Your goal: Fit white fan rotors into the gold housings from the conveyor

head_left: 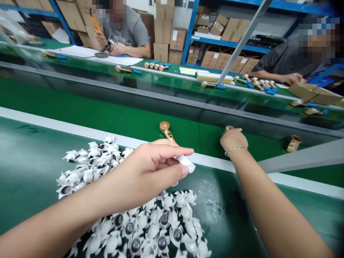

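My left hand (150,168) is above the near green worktop, thumb and fingers closed on a white fan blade wheel (187,163). Under and around it lies a large heap of white fan blade wheels (163,220), some turned up to show dark round hubs. My right hand (234,139) reaches far forward over the green belt, its fingers curled at a gold fan body (229,128); most of that piece is hidden by the hand. Just beyond my left hand, another gold fan body (168,132) with a round head and a handle lies on the belt.
One more gold fan body (293,143) is on the belt at right, beside a grey metal post (309,157). Across a rail (161,96), two co-workers sit at a bench with gold pieces with blue parts (259,85), papers and an open carton (314,93). Shelves hold boxes behind.
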A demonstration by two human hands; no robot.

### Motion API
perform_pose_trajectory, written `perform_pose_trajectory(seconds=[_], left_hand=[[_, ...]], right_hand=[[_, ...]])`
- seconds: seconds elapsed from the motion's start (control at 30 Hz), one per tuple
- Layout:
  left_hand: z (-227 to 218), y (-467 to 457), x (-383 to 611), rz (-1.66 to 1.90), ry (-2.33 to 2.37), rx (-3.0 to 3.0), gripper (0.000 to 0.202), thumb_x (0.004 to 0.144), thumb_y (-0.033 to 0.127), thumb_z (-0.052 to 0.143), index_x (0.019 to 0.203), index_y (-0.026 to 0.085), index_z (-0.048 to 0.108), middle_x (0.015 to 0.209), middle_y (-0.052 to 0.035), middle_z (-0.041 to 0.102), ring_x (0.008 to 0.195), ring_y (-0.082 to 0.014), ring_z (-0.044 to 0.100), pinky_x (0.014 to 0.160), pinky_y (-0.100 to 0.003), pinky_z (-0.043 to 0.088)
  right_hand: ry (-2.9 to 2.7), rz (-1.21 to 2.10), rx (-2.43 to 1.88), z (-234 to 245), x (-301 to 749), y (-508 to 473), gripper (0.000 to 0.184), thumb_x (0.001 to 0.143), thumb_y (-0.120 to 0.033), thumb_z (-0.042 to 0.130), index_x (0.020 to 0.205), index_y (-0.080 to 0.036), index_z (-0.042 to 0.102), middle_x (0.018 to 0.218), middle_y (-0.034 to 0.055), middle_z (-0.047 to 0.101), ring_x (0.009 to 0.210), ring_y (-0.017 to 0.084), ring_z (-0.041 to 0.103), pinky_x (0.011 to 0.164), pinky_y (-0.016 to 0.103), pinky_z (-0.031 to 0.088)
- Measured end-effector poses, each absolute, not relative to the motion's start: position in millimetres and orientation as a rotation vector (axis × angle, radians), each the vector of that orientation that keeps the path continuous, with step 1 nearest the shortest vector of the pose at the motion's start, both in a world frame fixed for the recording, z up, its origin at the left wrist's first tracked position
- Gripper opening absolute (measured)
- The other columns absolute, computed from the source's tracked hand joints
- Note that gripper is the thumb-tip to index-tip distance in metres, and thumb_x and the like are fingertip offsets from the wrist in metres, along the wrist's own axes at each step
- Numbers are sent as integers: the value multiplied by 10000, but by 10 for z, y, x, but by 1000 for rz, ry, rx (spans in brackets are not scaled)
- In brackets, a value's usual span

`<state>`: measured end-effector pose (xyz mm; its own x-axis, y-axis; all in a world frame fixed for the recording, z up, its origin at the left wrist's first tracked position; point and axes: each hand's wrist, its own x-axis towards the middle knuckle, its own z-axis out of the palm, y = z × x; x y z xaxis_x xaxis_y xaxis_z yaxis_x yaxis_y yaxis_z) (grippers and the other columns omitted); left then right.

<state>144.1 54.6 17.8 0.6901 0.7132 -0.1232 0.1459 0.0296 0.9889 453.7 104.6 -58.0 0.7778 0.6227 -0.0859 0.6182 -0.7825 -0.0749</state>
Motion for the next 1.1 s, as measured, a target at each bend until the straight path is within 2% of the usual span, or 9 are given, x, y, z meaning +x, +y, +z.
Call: perform_pose_trajectory(seconds=[0.13,0.23,0.33,0.47,0.6,0.7,0.8,0.93,1.1], left_hand=[[139,561,1417,498,799,1416,245,902,324,679,1140,291,725,826,12,664,601,-69,509,504,-171,412],[128,594,1446,449,813,1281,154,892,309,687,1027,248,727,703,19,675,549,-69,528,478,-157,394],[98,629,1494,446,757,1090,83,871,204,692,952,208,713,751,-5,739,686,-107,678,617,-184,515],[28,609,1525,487,654,1016,117,823,148,748,932,182,722,795,-9,739,730,-98,693,701,-201,549],[25,541,1534,517,623,1008,425,688,132,872,1069,175,687,989,-53,733,813,-135,699,756,-271,589],[75,519,1537,613,660,986,618,630,97,905,1155,219,602,1009,-6,714,801,-95,675,759,-232,587],[137,494,1527,665,684,1028,521,649,100,890,1068,199,597,963,11,713,787,-81,666,735,-194,584],[187,415,1507,817,779,1358,299,742,128,807,1012,173,686,1056,-39,744,885,-129,706,750,-195,609],[147,363,1507,1101,713,1687,334,793,101,732,1125,133,711,1135,-74,777,966,-183,756,815,-251,653]], right_hand=[[-1199,335,-2745,-381,4350,693,296,938,-327,656,1157,-129,639,1062,108,695,961,248,677,835,413,554],[-1399,489,-2442,-189,4004,207,245,928,-398,626,1082,-209,646,865,47,717,789,231,686,683,330,534],[-1418,730,-1960,-28,3570,-213,217,955,-448,544,993,-247,616,760,0,697,679,178,667,589,266,526],[-1356,897,-1644,53,3161,-431,144,974,-384,536,1002,-249,582,676,-26,652,608,142,631,557,223,534],[-1273,988,-1507,9,3068,-465,133,996,-368,520,1037,-249,562,761,-4,681,674,148,669,603,232,572],[-1285,989,-1484,-22,3106,-509,141,1005,-374,506,989,-252,574,767,3,686,709,151,676,619,228,576],[-1365,975,-1523,-28,3167,-541,162,1007,-391,498,965,-257,577,711,-13,673,650,142,654,597,222,567],[-1408,750,-1658,-29,3223,-525,154,977,-403,538,951,-253,564,650,-24,614,606,157,624,543,236,540],[-1460,661,-1703,-36,3181,-491,136,972,-389,525,975,-256,557,644,-31,578,537,157,554,504,262,507]])
